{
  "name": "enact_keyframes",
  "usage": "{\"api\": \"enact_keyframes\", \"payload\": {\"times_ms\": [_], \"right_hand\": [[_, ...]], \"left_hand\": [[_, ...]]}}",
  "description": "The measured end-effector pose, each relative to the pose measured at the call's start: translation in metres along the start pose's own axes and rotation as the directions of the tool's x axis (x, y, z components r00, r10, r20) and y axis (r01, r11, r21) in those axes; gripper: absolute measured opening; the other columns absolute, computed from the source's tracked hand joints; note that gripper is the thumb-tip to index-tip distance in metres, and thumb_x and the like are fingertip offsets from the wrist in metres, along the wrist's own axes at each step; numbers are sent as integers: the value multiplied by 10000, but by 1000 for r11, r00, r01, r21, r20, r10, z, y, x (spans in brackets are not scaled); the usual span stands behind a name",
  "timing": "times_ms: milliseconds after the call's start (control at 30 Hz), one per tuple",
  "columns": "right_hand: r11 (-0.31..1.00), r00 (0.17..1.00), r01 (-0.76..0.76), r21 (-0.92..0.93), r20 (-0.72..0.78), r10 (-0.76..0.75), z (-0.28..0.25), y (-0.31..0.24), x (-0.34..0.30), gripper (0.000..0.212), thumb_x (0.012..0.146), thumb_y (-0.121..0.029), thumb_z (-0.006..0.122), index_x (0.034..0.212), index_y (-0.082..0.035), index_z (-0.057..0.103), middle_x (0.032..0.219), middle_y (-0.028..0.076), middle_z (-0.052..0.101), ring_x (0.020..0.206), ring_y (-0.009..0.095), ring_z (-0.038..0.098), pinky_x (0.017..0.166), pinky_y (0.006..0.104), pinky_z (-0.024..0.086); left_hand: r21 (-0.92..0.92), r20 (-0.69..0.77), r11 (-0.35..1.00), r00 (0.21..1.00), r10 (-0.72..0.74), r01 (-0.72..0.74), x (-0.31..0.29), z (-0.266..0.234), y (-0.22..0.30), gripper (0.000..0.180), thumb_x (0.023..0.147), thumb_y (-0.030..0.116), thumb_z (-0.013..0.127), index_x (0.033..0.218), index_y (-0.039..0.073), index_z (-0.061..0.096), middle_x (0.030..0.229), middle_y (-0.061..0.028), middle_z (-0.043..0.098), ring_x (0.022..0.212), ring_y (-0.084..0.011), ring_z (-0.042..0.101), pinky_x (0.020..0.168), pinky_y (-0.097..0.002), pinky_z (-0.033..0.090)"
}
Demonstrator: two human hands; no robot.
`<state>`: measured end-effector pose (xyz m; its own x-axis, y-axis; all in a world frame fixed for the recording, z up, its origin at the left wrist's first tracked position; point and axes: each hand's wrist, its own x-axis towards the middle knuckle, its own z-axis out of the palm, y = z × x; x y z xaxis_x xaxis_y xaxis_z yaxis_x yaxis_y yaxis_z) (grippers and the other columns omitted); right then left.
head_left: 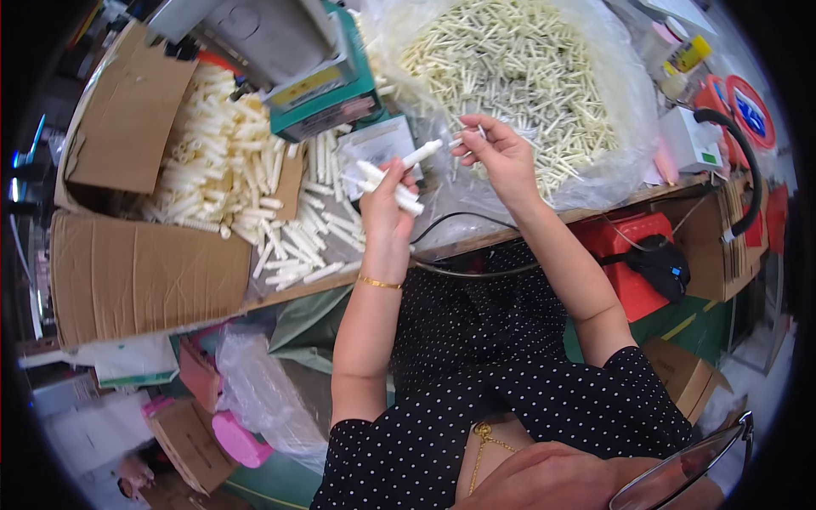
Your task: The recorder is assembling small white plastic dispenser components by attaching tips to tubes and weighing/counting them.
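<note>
My left hand (387, 212) grips a few white plastic tubes (393, 176), fanned out above the workbench edge. My right hand (501, 153) pinches a small cream plastic piece (466, 138) near the raised tip of one of the tubes; the two hands are a short gap apart. Just behind my right hand lies a clear plastic bag (612, 136) full of small cream pieces (510, 59). To the left, an open cardboard box (136, 272) spills a heap of white tubes (225, 166) onto the bench.
A green and grey machine (314, 81) stands at the back between box and bag. A black cable (463, 217) runs along the bench edge. A red box (625, 251), cartons and plastic bags sit below the bench. Small bottles and a white box lie at the right.
</note>
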<state>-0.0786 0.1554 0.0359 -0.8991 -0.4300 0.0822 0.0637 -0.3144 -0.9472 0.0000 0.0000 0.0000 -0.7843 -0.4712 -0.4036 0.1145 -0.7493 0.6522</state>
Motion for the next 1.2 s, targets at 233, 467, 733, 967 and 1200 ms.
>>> {"api": "enact_keyframes", "payload": {"times_ms": [233, 467, 733, 967, 1200], "right_hand": [[999, 1000, 23, 39, -4, -23, 10, 9, 12, 272, 863, -94, 571, 1091, 49, 539, 872, 86, 624, 753, 131, 623, 628, 212, 496], [995, 997, 81, -63, 9, -80, 11, 15, 5, 216, 851, -48, 571, 1046, 44, 565, 861, 77, 616, 749, 118, 621, 644, 207, 504], [993, 989, 90, -80, 124, -79, 24, 11, 5, 209, 824, 7, 584, 1029, 48, 573, 879, 61, 606, 751, 107, 616, 661, 210, 511], [994, 969, -14, -112, 244, 42, 51, 46, 12, 347, 772, -116, 681, 1064, 37, 572, 938, 44, 586, 783, 81, 522, 687, 216, 430], [437, 869, 492, -753, 449, -207, 75, 40, 57, 254, 804, -233, 602, 813, 13, 542, 820, 204, 585, 779, 390, 551, 661, 431, 438]], "left_hand": [[8, -19, 1000, 1000, -11, 11, 1, 1, 9, 217, 776, 82, 680, 917, 31, 524, 749, -77, 591, 579, -130, 538, 489, -247, 444], [62, -52, 996, 997, 64, -61, -2, 0, 5, 221, 766, 59, 685, 903, 38, 514, 736, -65, 578, 567, -129, 533, 481, -251, 441], [-18, -60, 999, 997, 48, -50, -10, -8, 8, 192, 789, 76, 664, 903, 35, 515, 726, -60, 567, 569, -123, 518, 497, -246, 440], [-99, -21, 995, 1000, -17, 15, -15, -16, 15, 180, 838, 127, 614, 949, 40, 502, 778, -59, 560, 593, -116, 510, 511, -227, 442], [106, -133, 964, 958, 255, -242, -20, -38, 29, 202, 851, 176, 610, 950, 21, 526, 868, -126, 633, 612, -122, 557, 546, -238, 484]]}}
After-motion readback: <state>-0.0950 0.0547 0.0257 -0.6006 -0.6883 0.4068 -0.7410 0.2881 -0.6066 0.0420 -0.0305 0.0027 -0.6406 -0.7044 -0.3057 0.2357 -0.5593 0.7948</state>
